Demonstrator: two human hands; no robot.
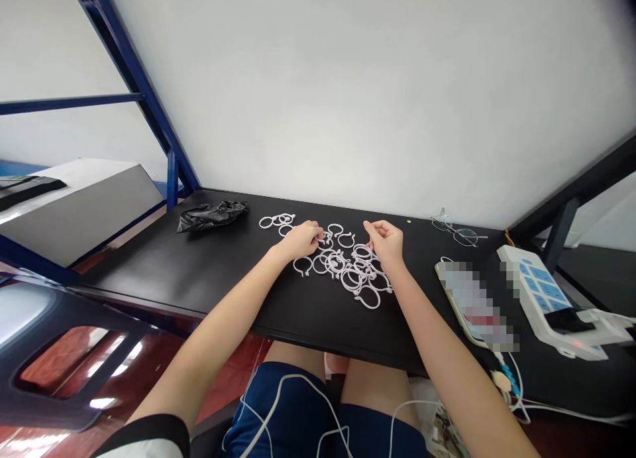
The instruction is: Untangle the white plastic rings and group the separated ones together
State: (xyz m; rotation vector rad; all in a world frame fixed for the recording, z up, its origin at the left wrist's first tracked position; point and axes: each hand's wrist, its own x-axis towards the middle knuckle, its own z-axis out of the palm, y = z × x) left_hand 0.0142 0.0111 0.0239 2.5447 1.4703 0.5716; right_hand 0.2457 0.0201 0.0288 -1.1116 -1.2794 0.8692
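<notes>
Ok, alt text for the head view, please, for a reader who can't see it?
A person's bare left hand rests among loose white C-shaped rings on a black tabletop, the right hand beside them. A crumpled black plastic bag lies to the left; thin-rimmed glasses, a pale-cased phone and a white power strip lie to the right.

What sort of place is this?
Probably somebody's personal desk, perhaps in a home or dormitory, though I can't be sure: the black table has a phone and a power strip on it.
</notes>
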